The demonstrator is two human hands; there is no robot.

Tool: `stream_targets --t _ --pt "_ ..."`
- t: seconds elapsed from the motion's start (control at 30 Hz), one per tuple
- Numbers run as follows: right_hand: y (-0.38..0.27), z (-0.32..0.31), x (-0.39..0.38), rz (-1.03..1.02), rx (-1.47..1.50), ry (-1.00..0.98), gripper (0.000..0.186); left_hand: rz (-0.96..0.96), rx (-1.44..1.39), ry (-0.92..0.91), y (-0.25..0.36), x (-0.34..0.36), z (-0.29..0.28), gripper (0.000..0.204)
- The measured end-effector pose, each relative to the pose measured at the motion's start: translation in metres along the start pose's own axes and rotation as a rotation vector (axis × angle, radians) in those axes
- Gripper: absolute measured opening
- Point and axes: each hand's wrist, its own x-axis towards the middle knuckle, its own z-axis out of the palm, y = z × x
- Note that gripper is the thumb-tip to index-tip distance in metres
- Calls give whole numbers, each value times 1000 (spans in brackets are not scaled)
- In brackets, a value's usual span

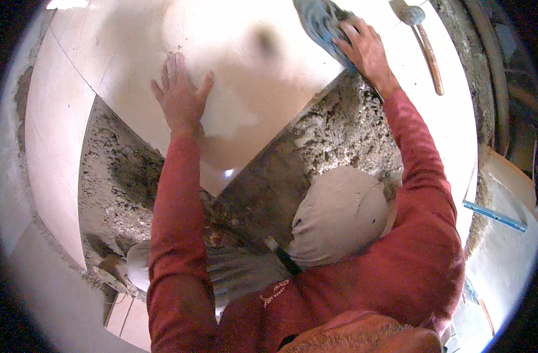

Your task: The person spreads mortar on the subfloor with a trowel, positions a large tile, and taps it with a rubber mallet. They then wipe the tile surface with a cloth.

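My left hand [183, 100] lies flat with fingers spread on a large pale floor tile [245, 112]. Farther out to the right, my right hand [369, 56] holds a crumpled blue-grey cloth [319, 26] against the tile's right side, its fingers curled over the cloth's edge. The near corner of this tile points toward me. Rough grey-brown mortar [345, 132] borders its lower right edge, and bare rough ground [122, 159] borders its lower left edge.
A mallet with a wooden handle [429, 56] lies on the tiles at the upper right. More pale tiles [57, 141] run along the left. On the far right, a blue bar [495, 216] rests across a pale surface. My knee [342, 212] is on the rough ground.
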Motion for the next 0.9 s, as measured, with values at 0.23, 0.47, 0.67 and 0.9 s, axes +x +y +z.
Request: stream_targets --t 0.23,0.47,0.67,0.9 --pt "91 -106 -135 461 248 -129 27 -14 -41 83 -4 -4 8 85" --pt "121 -109 -41 927 1084 367 58 1 -99 138 -5 0 8 85" --pt "39 74 123 304 -118 134 89 -28 -232 107 -7 -6 -6 88" --pt "-143 122 224 -82 63 158 69 22 -367 101 -12 -5 1 60"
